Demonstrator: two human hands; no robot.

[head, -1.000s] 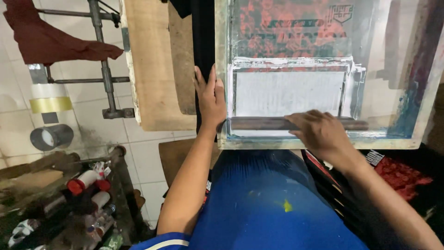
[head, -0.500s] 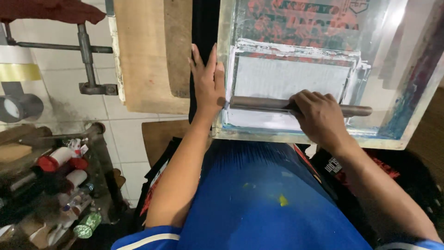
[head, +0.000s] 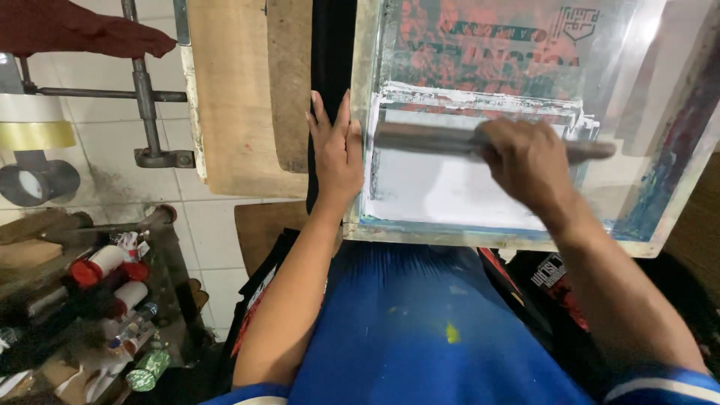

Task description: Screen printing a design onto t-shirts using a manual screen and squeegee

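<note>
The printing screen (head: 660,187), a pale-framed mesh panel stained red and dark at its far end and white across the middle, lay flat and filled the upper right of the view; everything else is placed from it. Just left of the frame a strip of black fabric (head: 330,60) showed, and beyond that lay a pale wooden board (head: 225,97) with a narrower, darker board (head: 289,82) beside it. Nearer the person than the screen's near edge was the blue shirt (head: 420,330) they wore, spotted with yellow. Well to the left of the screen and lower, a cluttered rack (head: 97,300) held red-capped bottles (head: 97,266), with rolls of tape (head: 37,180) on the tiled floor farther off. On the mesh itself, across the white patch, lay the squeegee (head: 427,139), a long dark bar running left to right. The right hand (head: 525,161) was on the squeegee's right half, its grip clamped around the handle; it was blurred. The left hand (head: 336,154) lay flat, fingers together and straight, pressing on the screen's left frame edge and partly on the black fabric, its grip holding nothing.
</note>
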